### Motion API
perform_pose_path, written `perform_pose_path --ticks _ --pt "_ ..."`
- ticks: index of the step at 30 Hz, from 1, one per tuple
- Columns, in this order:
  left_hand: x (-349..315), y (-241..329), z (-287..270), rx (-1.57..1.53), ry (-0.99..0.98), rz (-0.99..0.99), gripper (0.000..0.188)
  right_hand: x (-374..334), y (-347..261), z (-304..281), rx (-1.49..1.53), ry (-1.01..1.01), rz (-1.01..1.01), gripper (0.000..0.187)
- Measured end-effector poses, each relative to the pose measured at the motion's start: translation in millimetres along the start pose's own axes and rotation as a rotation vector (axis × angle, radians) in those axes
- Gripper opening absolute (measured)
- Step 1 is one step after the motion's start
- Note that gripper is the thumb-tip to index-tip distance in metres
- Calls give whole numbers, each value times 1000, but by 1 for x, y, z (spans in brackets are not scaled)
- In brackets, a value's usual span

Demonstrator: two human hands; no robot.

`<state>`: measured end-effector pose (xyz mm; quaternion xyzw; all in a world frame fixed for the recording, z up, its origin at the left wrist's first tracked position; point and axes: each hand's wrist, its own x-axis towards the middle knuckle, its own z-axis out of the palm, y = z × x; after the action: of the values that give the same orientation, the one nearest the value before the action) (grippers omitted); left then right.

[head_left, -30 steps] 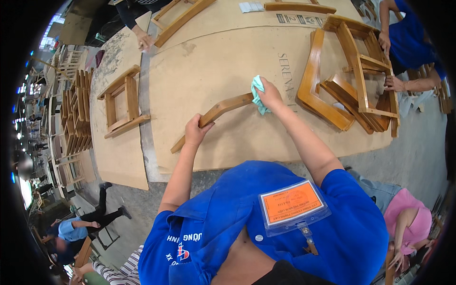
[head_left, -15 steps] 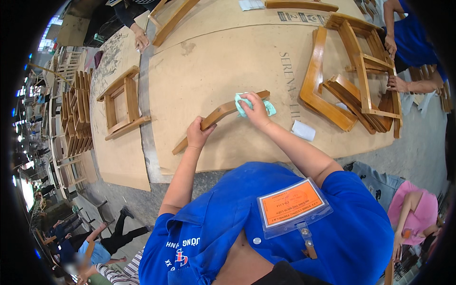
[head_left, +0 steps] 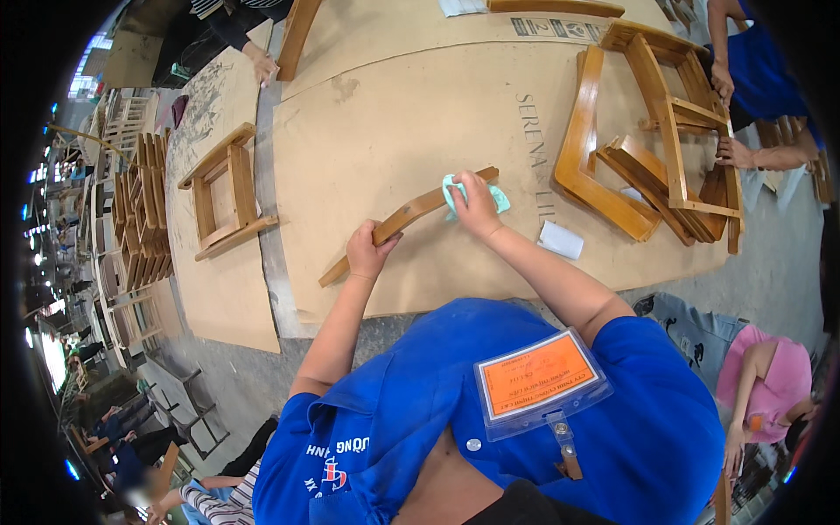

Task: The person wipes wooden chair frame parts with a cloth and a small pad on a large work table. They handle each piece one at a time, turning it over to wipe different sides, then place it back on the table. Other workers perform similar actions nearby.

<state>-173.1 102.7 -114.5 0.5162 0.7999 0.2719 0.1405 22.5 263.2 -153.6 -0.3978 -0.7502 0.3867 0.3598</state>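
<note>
Your left hand [head_left: 369, 251] is closed around the bent wooden bar [head_left: 418, 208], fingers and thumb wrapped near its bend. Your right hand [head_left: 475, 208] is curled over a mint-green cloth [head_left: 501, 201], holding it against the bar near its right end. The bar slants up to the right over the cardboard-covered bench [head_left: 394, 114]. Just right of the bar lies a folded white paper [head_left: 560, 241]; farther right, an angled wooden piece [head_left: 570, 171] and a wooden frame [head_left: 668, 157], which a co-worker's hand [head_left: 735, 153] touches. Well left of the bar sits a smaller wooden frame [head_left: 203, 203].
</note>
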Motion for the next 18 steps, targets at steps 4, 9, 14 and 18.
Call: perform_pose_path --ticks 4,9,14,18 --pt "1 0 0 25 -6 -11 38 -1 -4 1 -95 -10 53 12" --pt "1 -3 0 69 -9 14 37 2 -1 1 4 -111 -242 15" --pt "1 -2 0 29 -19 -16 37 15 12 -11 -208 -2 207 13" --pt "4 -2 -1 41 -48 -57 37 8 -1 0 -16 -130 -38 13"
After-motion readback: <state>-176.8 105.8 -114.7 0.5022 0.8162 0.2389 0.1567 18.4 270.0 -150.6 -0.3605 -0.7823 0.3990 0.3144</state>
